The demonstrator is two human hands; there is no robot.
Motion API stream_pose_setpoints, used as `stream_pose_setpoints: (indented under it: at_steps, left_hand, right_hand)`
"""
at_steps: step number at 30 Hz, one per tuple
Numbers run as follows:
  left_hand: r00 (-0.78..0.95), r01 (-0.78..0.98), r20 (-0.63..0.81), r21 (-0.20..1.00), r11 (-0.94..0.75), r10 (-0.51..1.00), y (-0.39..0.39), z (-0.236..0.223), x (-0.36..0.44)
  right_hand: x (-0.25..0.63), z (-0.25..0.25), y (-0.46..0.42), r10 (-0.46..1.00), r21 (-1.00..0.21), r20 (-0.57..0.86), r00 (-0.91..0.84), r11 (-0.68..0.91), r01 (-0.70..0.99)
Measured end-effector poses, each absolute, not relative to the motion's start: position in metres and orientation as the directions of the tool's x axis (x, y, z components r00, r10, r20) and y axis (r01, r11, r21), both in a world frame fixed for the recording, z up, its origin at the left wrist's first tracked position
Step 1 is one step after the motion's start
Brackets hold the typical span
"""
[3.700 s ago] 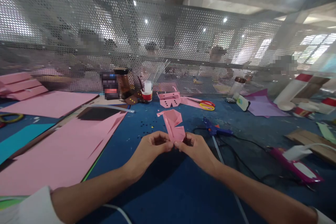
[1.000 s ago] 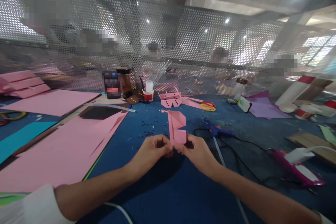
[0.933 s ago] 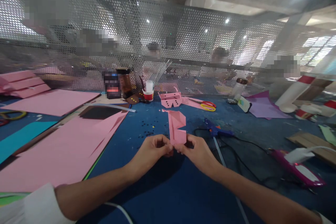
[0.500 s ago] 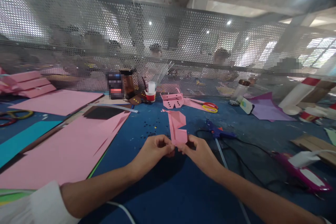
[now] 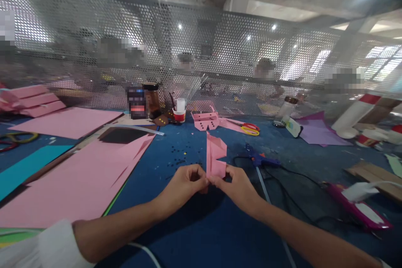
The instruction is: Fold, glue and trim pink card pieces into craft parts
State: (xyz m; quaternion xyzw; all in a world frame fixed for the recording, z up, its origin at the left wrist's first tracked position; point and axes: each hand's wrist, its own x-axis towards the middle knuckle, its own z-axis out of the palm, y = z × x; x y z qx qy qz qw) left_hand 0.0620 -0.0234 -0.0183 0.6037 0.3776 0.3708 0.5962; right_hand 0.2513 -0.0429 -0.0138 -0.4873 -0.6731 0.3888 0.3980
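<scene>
A folded piece of pink paper [image 5: 217, 153] with a V-shaped notch in its right edge stands up between my hands. My left hand [image 5: 190, 180] pinches its lower left corner between thumb and fingers. At the lower right, my right hand [image 5: 237, 184] grips the same paper, its thumb close to the left thumb. Farther back lies a folded pink paper piece with black dots [image 5: 205, 122]. Several small black bits [image 5: 179, 155] are scattered left of the paper.
A blue glue gun [image 5: 262, 159] with a cable lies to the right, near a magenta power strip [image 5: 358, 209]. Yellow-and-red scissors [image 5: 251, 129] lie behind. Large pink sheets [image 5: 84, 176] cover the left side. A paper cup [image 5: 179, 115] and dark jar [image 5: 152, 100] stand by the perforated screen [image 5: 213, 50].
The pink paper has turned, so its folded left strip now stands more upright and narrower. Both hands keep their pinch on its lower end, and the thumbs have come closer together.
</scene>
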Motion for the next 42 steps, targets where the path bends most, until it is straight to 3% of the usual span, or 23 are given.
stream_pose_setpoints:
  at_steps: [8,31,42]
  left_hand:
    - [0.415,0.051,-0.017,0.999,-0.005,0.91,-0.024,-0.018,0.06]
    - [0.431,0.05,0.018,0.998,-0.044,0.902,-0.023,-0.019,0.056]
    - [0.507,-0.2,-0.008,0.971,0.127,0.862,-0.026,-0.008,0.055]
  right_hand:
    - [0.257,-0.016,-0.039,0.962,-0.942,0.148,-0.23,0.207,0.262]
    - [0.255,-0.012,-0.036,0.951,-0.942,0.149,-0.273,0.22,0.254]
    - [0.262,-0.011,-0.034,0.924,-0.972,0.124,-0.362,0.186,0.143]
